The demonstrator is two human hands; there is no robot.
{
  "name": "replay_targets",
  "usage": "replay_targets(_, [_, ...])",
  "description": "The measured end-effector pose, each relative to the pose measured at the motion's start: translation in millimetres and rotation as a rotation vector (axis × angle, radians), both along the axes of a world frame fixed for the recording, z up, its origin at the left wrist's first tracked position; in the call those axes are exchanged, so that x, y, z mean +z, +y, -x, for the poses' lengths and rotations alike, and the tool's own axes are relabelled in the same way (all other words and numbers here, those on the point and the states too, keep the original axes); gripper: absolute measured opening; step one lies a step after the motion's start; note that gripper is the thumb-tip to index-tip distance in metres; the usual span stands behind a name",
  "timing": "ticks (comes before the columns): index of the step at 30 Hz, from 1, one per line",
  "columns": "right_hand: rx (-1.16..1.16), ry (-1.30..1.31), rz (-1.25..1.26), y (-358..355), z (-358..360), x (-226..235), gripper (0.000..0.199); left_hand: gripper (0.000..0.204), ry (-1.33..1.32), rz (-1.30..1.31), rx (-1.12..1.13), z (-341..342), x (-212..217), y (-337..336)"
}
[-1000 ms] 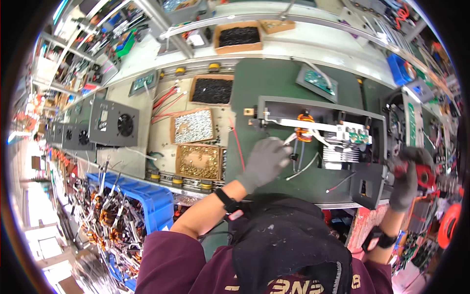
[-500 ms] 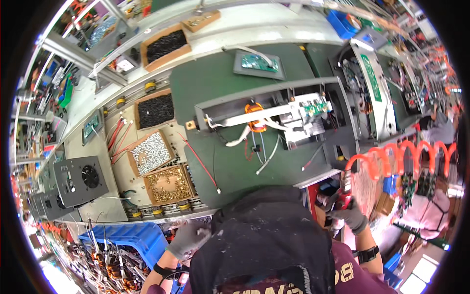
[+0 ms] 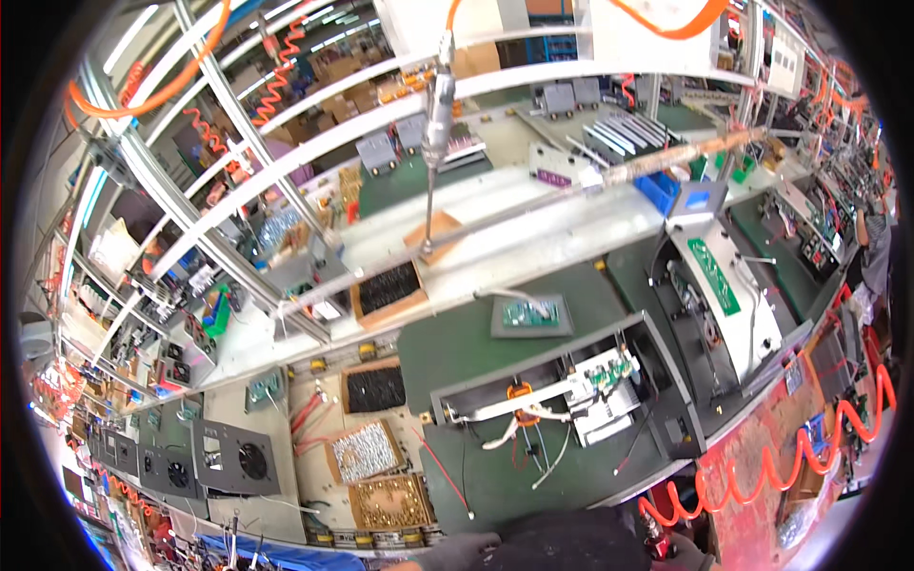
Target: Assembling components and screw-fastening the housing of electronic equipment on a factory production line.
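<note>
At the lower edge, my right hand (image 3: 693, 554) in a grey glove is closed around a red air tool (image 3: 657, 541). An orange coiled hose (image 3: 762, 495) runs from the tool's end. Left of it, my left hand (image 3: 459, 550), also gloved, is close to my body below the bench edge; its fingers cannot be made out. Ahead on a green mat lies an open grey metal chassis (image 3: 562, 383). It holds an orange-wound coil (image 3: 521, 404), white cables and a green circuit board (image 3: 609, 373). Neither hand touches the chassis.
Left of the chassis are boxes of black screws (image 3: 373, 388), silvery fasteners (image 3: 366, 451) and brass-coloured fasteners (image 3: 390, 502). A driver (image 3: 438, 119) hangs above the bench. Behind the chassis lies a plate with a board (image 3: 529, 317). Fan panels (image 3: 234, 457) stand left; another chassis (image 3: 728, 295) is right.
The view has tilted upward, so the bench sits lower and the hanging driver shows. Both hands now appear only at the bottom edge. The red tool is still in my right hand.
</note>
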State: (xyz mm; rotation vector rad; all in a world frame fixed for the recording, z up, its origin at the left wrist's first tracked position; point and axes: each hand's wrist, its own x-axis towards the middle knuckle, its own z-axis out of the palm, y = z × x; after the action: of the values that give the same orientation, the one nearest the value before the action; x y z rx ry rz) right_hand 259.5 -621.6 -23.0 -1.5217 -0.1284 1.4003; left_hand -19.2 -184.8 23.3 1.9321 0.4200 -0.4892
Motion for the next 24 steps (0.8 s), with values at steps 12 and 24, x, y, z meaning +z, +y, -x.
replay_targets(12, [-0.053, 0.043, 0.065, 34, -17, 32, 0.036, 0.025, -0.02, 0.052, 0.224, -45, 16, -20])
replay_targets(24, [0.124, -0.025, 0.012, 96, -52, 69, 0.034, 0.036, 0.058, 0.0, -0.219, -31, -23, -8])
